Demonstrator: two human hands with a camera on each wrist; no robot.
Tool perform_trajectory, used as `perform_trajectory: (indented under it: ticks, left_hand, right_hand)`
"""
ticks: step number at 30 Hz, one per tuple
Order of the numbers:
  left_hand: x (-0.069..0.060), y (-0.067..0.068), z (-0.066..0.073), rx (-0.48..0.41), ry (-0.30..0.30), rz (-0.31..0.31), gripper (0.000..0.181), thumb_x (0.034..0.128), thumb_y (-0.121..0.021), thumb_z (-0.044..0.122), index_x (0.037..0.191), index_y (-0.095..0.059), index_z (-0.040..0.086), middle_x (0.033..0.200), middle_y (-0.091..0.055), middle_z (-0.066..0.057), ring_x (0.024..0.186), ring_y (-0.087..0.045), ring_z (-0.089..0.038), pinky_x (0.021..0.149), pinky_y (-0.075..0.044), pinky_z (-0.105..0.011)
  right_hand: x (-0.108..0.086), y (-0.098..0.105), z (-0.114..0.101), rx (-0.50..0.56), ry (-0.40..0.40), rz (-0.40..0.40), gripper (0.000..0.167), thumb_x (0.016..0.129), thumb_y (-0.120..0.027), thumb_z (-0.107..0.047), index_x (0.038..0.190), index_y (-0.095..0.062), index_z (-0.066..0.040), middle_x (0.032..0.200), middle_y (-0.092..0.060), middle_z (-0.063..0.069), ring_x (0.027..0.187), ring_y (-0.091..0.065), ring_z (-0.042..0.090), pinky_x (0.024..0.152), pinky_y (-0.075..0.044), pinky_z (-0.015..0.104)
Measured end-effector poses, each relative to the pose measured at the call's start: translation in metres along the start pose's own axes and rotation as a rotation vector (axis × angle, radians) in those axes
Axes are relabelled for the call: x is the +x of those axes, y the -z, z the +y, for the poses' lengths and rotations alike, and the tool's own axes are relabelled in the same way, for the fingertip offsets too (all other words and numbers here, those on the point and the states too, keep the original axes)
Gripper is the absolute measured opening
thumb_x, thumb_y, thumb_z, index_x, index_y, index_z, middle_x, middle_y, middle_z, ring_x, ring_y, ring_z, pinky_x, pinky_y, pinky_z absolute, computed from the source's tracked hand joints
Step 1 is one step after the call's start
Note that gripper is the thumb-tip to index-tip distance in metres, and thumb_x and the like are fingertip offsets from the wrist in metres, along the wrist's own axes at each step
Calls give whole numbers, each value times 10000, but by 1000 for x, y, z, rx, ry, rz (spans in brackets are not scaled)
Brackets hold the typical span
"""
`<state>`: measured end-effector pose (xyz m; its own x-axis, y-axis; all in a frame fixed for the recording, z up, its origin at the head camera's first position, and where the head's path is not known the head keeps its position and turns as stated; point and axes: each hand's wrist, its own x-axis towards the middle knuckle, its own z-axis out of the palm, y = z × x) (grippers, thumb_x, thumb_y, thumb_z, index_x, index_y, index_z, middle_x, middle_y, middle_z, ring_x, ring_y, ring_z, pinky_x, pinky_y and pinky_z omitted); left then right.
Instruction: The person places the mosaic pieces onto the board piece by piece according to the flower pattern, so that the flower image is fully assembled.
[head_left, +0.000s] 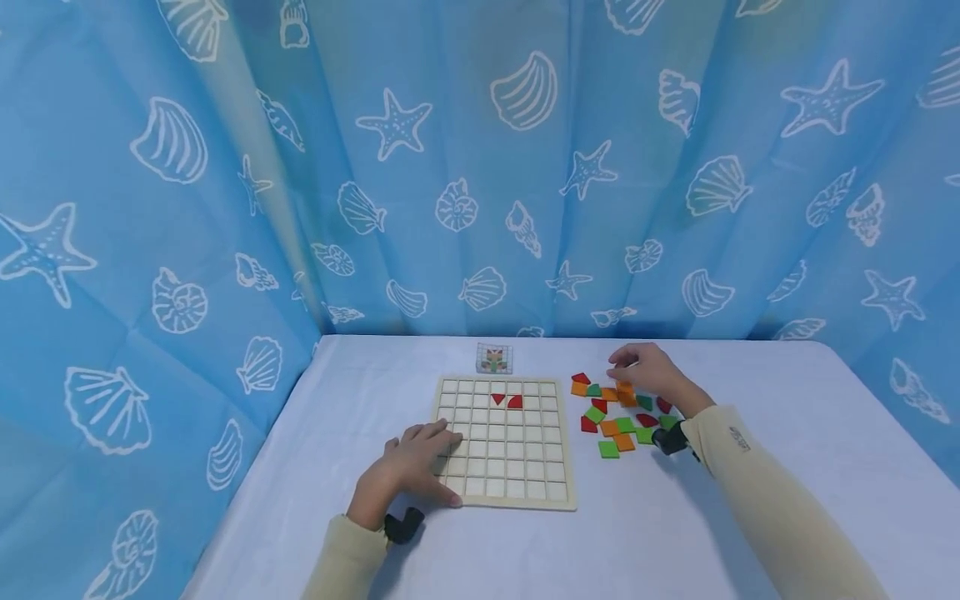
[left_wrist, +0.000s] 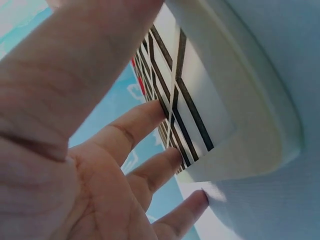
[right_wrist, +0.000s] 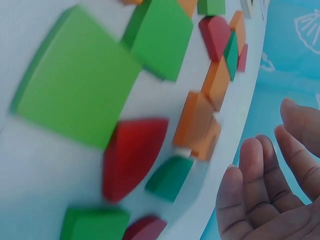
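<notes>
One card [head_left: 494,359] lies between grid board [head_left: 497,451] and blue curtain [head_left: 465,150].

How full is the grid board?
Mostly empty: only two red pieces show on the grid board, near its far edge; the left hand hides part of it.

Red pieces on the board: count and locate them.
2: pointed piece, second row from the top; rounded piece, just right of it. The left hand could hide others.

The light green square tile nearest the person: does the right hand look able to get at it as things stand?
Probably yes: the right hand looks empty, nothing covers the light green square tile, and the loose tiles between them look low enough to pass over.
</notes>
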<state>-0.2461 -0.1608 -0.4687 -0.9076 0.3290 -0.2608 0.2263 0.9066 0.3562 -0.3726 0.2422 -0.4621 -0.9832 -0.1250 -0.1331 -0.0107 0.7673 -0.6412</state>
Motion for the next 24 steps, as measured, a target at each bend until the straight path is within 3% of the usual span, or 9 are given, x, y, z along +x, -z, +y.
perform_trajectory:
  ticks: [12, 24]
  left_hand:
    - [-1, 0, -1, -2, -20, 13, 925, 692, -908, 478, 1477, -501, 206, 1617, -336, -97, 1462, -290, -397, 1094, -255, -694]
    - [1, 0, -2, 7, 9, -3, 916, 710, -896, 478, 1489, -487, 223, 1626, -323, -85, 1480, -263, -391, 1117, -229, -690]
  right_hand:
    - [-15, 20, 31, -47, 17, 23, 411, 958, -685, -232, 1268, -621, 31, 1196, -624, 238, 1091, -563, 398, 917, -525, 517]
    - [-42, 26, 48, -63, 20, 0, 375, 940, -701, -208, 1222, -647, 33, 1157, -647, 225, 1058, -594, 390, 889, -535, 524]
